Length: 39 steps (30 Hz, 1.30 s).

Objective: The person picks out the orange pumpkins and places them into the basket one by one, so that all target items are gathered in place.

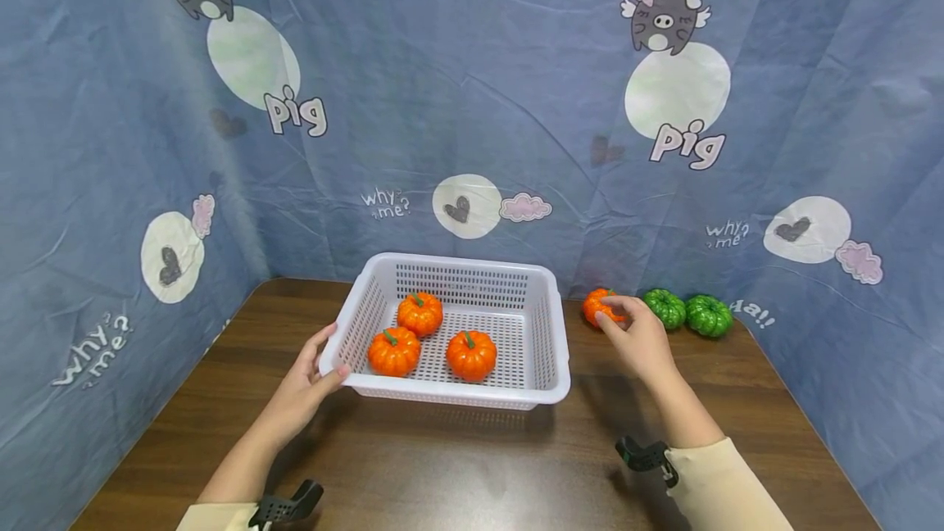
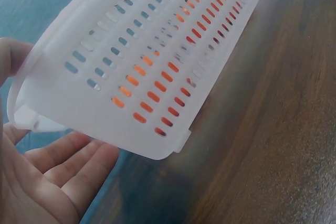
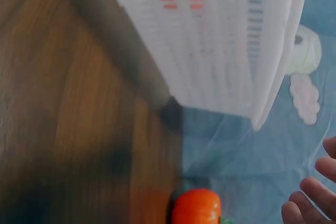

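Note:
My left hand (image 1: 306, 383) grips the front left corner of a white plastic basket (image 1: 457, 393), its thumb over the rim. In the left wrist view the other fingers (image 2: 89, 174) lie beside and below the slotted wall. Inside the basket sit three small orange pumpkins with green stems: one at the back (image 1: 420, 315), one at the front left (image 1: 394, 352), one nearer the middle (image 1: 471, 356). My right hand (image 1: 640, 338) is by another orange pumpkin (image 1: 594, 306) on the table. The right wrist view shows its fingers (image 3: 310, 195) loosely bent and apart from that pumpkin (image 3: 197, 207).
Two green pumpkins, one nearer (image 1: 664, 309) and one farther right (image 1: 709, 315), stand at the back right of the brown wooden table (image 1: 442, 465). A blue cloth (image 1: 457, 105) with pig prints hangs behind the table and along its sides.

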Available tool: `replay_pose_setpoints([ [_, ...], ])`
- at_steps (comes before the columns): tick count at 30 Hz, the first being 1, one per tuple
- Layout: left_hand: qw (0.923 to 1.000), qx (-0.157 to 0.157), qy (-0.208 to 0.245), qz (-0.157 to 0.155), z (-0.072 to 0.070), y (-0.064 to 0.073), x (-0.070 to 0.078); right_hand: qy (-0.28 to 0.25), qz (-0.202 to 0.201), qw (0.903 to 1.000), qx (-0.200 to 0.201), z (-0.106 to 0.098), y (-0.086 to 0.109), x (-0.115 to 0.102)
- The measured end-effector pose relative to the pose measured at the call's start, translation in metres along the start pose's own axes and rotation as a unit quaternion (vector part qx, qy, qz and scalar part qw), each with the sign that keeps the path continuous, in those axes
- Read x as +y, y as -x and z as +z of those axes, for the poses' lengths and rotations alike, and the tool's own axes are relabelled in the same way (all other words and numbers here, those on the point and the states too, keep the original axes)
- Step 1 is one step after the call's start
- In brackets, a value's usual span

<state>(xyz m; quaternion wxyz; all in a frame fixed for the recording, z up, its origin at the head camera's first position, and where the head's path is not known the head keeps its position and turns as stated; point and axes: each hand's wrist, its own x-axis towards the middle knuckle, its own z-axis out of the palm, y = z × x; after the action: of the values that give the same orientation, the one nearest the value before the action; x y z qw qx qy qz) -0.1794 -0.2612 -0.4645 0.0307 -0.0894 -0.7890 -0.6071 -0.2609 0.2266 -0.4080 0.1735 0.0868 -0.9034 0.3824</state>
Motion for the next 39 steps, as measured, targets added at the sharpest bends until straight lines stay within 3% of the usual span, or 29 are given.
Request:
replay_pose_setpoints([
  [11,1.0,-0.002,0.002,-0.001,0.0,0.0,-0.001,0.008,0.045,0.9989,-0.002,0.004,-0.014,0.036],
  [25,0.9999,-0.004,0.008,-0.008,0.0,-0.001,-0.002,0.008,0.074,0.997,0.021,0.018,-0.026,0.065],
  [34,0.9998,-0.005,0.011,-0.014,-0.001,0.0,-0.001,0.025,0.102,0.9945,0.001,0.025,-0.035,0.073],
  [39,0.9998,-0.007,0.018,-0.011,0.0,-0.001,-0.002,0.023,0.113,0.9933,0.011,0.029,-0.04,0.076],
])
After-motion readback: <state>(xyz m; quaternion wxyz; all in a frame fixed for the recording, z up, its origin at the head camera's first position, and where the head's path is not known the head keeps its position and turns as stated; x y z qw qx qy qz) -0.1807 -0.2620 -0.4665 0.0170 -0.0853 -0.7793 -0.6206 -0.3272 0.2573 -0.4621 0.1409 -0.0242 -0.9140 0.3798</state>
